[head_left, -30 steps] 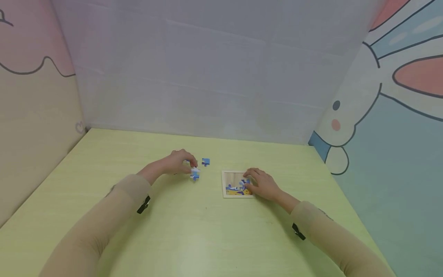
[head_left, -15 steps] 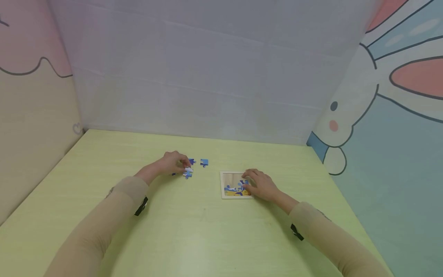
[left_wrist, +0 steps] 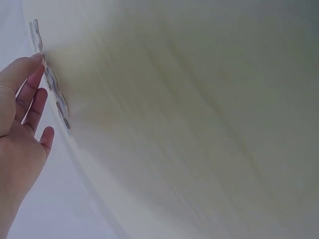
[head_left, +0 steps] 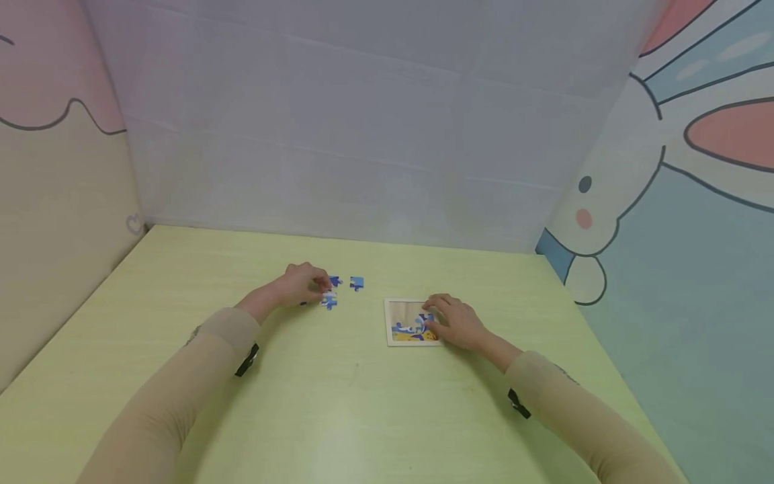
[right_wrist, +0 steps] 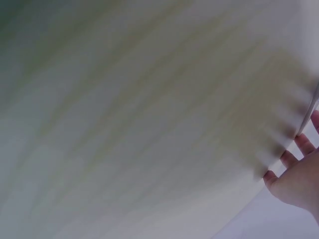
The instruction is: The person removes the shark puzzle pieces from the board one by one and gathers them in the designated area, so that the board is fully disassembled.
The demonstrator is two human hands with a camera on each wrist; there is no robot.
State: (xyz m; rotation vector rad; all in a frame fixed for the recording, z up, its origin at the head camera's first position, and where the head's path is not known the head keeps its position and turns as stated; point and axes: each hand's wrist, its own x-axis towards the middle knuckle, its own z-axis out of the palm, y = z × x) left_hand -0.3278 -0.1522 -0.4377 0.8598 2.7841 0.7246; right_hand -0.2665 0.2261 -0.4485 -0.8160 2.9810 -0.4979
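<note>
While roughly the lower half of the small square wooden puzzle tray (head_left: 390, 323) shows joined blue, white and yellow pieces, its upper half shows bare pale wood: judged partly done, with several pieces left to fit.

Right hand (head_left: 456, 323) on the tray's right side, palm down, fingers gently spread, fingertips pressing on the assembled blue pieces (head_left: 417, 328) under them; no pinch visible. Seen from the right wrist, only fingertips against an edge, nothing more to tell.

Left hand (head_left: 302, 284) well apart from the tray, on the yellow-green tabletop (head_left: 338, 403), fingers bent at a cluster of loose blue-and-white jigsaw pieces (head_left: 329, 300) just beyond the fingertips. Touching them, apparently; pinching one or merely resting on it, cannot tell, too small. From the left wrist, fingers rather straight beside a thin, wavy, edge-on strip that cannot be identified.

Further out past those fingertips, two more loose cardboard pieces: a dark blue one (head_left: 335, 281) close by and a light blue one (head_left: 357, 283) beside it, both flat on the tabletop, between the two hands but nearer the left.

Left to place, as judged: at least these loose pieces, none yet in the tray's bare half.
</note>
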